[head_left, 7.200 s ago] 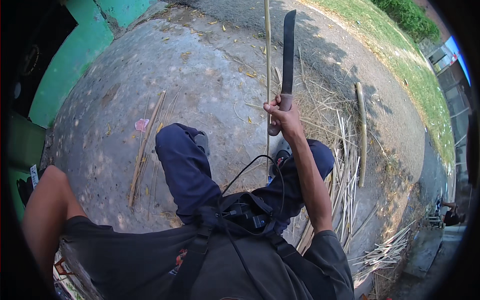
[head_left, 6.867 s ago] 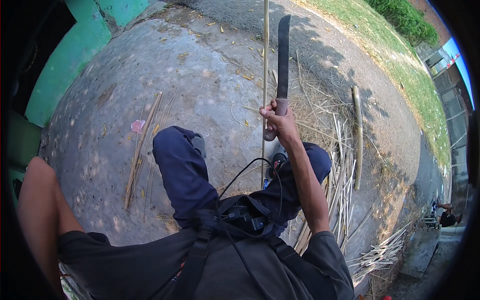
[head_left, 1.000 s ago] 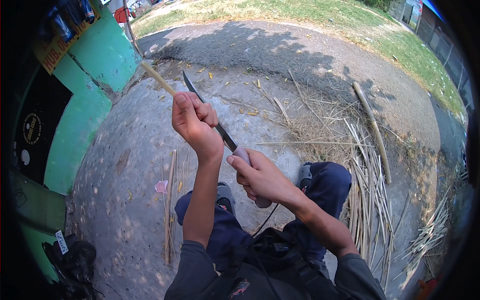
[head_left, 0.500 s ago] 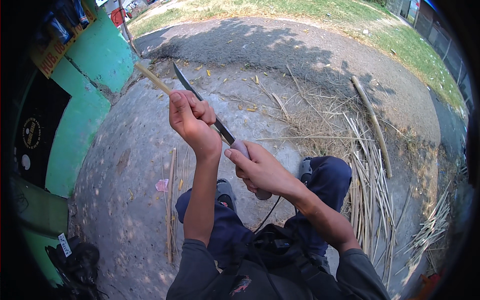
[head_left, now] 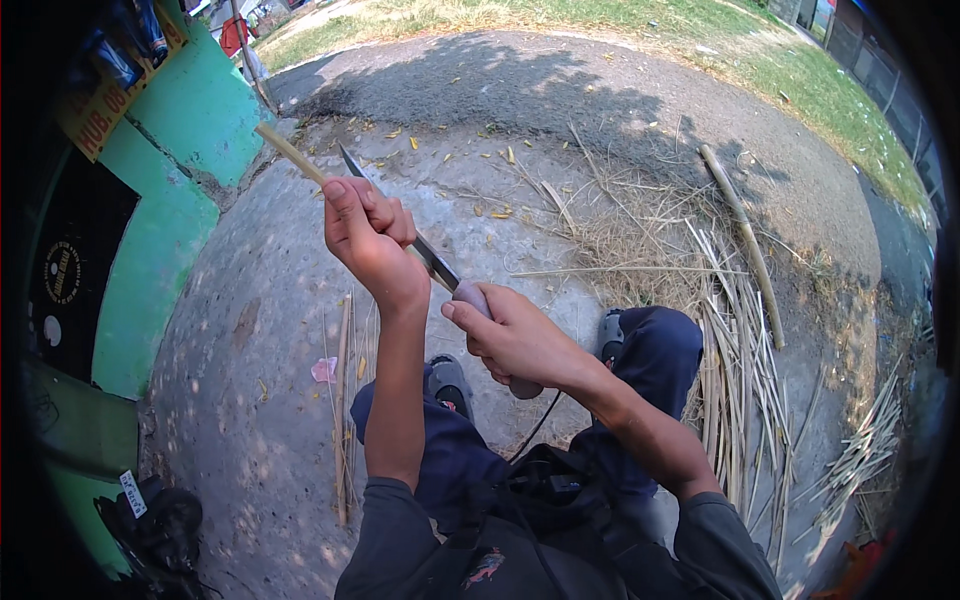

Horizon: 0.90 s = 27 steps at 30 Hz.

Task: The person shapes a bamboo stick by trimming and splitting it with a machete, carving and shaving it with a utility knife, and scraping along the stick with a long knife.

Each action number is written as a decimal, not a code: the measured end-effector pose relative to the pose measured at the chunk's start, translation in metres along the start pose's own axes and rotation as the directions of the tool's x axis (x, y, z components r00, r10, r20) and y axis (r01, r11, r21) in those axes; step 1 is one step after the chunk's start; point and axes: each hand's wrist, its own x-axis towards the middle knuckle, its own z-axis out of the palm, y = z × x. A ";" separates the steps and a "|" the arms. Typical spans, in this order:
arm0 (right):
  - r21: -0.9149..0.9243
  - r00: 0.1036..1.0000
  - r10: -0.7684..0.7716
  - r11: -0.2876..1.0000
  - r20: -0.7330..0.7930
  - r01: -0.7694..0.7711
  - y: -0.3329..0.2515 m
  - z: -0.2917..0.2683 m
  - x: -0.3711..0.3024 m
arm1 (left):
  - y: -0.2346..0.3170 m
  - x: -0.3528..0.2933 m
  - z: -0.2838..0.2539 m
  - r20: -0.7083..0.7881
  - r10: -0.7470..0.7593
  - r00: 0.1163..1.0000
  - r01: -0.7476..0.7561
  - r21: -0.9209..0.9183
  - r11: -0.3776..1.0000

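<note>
Above the grey concrete ground (head_left: 250, 430), the left hand (head_left: 375, 240) holds a pale strip (head_left: 290, 153), which looks like bamboo or wood. Its fingers are folded closed around the strip, the thumb pressed along it, and one end points out to the upper left. The right hand (head_left: 525, 340) is also closed, with its fingers wrapped about the handle (head_left: 472, 298) of a dark-bladed knife (head_left: 440, 266); the blade passes behind the left hand, and whether it touches the strip I cannot tell.

The strip is probably light and rather stiff, with some spring — it may split along its grain, and its edges could be sharp, so a firm hold on the flat faces, away from the blade, seems best. The knife looks heavier and rigid — its handle is the proper place for gripping. On the right lie many long strips (head_left: 740, 390) and a thicker pole (head_left: 742, 235).
</note>
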 end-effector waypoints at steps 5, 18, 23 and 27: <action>-0.002 1.000 -0.029 1.000 -0.007 0.029 0.000 0.000 0.003 | 0.005 -0.004 0.005 0.007 -0.010 1.000 0.010 -0.027 1.000; 0.056 1.000 -0.021 0.998 -0.002 0.021 -0.001 0.001 0.011 | 0.002 -0.001 0.002 0.015 -0.029 0.999 0.030 -0.020 0.999; 0.095 0.997 0.021 0.995 0.071 -0.027 -0.004 0.001 0.015 | 0.005 0.001 0.001 0.008 -0.009 1.000 0.010 -0.020 1.000; 0.079 0.999 0.018 0.997 0.027 -0.020 -0.009 -0.001 0.009 | 0.002 -0.002 0.003 0.022 -0.046 0.999 0.047 -0.036 0.998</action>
